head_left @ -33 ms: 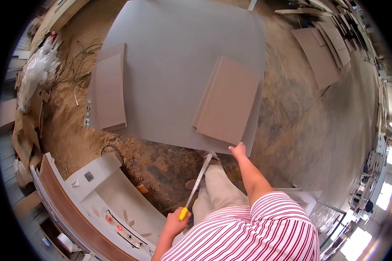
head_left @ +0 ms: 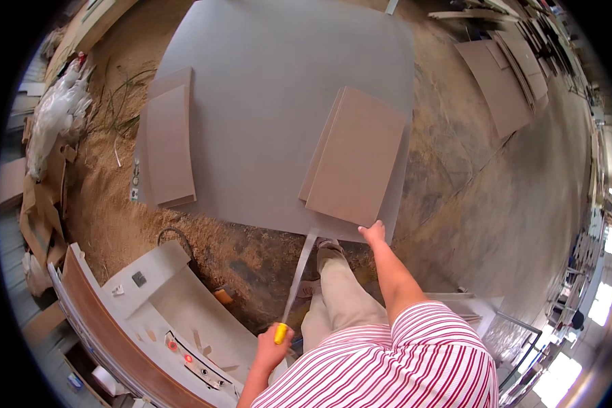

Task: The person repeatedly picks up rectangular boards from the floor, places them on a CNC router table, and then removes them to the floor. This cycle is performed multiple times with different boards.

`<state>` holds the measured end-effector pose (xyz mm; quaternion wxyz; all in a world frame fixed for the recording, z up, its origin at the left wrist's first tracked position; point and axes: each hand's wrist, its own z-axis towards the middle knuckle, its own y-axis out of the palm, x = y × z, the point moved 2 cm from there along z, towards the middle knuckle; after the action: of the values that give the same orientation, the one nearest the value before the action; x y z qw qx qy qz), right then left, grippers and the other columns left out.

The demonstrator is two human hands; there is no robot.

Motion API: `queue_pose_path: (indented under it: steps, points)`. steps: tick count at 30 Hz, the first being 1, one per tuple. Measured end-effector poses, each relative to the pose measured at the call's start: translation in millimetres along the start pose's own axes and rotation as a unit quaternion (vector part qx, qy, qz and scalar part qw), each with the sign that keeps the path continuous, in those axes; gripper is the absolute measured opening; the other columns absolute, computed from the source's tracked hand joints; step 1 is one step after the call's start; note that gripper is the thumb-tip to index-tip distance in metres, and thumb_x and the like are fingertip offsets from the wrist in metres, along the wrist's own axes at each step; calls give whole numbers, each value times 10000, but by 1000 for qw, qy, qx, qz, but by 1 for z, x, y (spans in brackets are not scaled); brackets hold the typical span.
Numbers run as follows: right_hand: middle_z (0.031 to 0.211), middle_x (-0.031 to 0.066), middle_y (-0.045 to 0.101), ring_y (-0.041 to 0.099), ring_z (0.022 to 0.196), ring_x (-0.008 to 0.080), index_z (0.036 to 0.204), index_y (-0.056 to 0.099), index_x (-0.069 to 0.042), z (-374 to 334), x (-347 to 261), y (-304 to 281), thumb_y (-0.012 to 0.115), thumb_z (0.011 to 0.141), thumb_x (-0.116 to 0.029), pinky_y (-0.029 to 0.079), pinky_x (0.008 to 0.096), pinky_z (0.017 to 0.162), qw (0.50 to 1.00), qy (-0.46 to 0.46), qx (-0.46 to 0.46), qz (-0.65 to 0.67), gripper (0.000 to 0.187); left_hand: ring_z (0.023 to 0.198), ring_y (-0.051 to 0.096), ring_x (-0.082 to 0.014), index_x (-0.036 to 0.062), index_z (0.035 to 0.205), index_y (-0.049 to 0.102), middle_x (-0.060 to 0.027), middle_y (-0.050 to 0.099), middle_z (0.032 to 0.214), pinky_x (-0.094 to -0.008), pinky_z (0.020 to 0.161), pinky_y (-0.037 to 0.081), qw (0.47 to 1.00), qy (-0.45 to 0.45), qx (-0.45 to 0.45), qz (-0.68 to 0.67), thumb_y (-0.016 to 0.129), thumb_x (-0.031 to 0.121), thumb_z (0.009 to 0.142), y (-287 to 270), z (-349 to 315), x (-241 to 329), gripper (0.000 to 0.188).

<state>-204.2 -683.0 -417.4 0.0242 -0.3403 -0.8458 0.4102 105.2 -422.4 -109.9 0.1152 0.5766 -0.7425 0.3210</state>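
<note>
A: What are the fingers holding?

B: The left hand [head_left: 273, 347] is clamping the yellow handle [head_left: 281, 333] of a blade [head_left: 298, 280], which is extending forward toward the grey sheet's [head_left: 265, 129] near edge. The right hand [head_left: 372, 232] is meeting the brown panel's [head_left: 358, 156] near right corner; whether its fingers are pinching is unclear.

A: And farther out?

B: An open box [head_left: 80, 359] is holding a white roll [head_left: 105, 379]; smooth rectangular boards [head_left: 171, 146] are lying along the sheet's left edge; granular sawdust [head_left: 105, 197] is covering ground beyond.

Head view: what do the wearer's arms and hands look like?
Left hand and right hand are ungloved; left forearm and right forearm are uncovered. The right sleeve is short, white with dark red stripes, matching the shirt. No cables show.
</note>
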Motion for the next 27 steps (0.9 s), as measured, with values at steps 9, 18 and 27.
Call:
queue_pose_path:
  steps: [9, 18, 27]
  points:
    - [1243, 178, 619, 618, 1138, 287, 1304, 498, 39, 63, 6, -6, 818, 775, -202, 489, 376, 969, 938, 34, -108, 329, 663, 603, 629, -129, 49, 933, 618, -51, 645, 686, -283, 591, 504, 989, -111, 13, -100, 638, 204, 927, -12, 55, 23, 157]
    - [821, 61, 661, 651, 764, 133, 894, 605, 4, -39, -90, -140, 723, 713, -78, 508, 297, 593, 904, -89, -185, 374, 232, 627, 594, -109, 56, 942, 587, -35, 628, 738, -265, 582, 485, 977, -53, 69, -195, 647, 200, 931, -23, 42, 52, 157]
    - [758, 15, 628, 599, 648, 99, 928, 632, -15, -177, -220, -293, 643, 689, -36, 476, 252, 580, 839, -157, -417, 312, 240, 783, 595, -102, 103, 992, 556, -26, 618, 858, -248, 661, 455, 839, 14, 223, -495, 647, 244, 964, -60, 32, 72, 170]
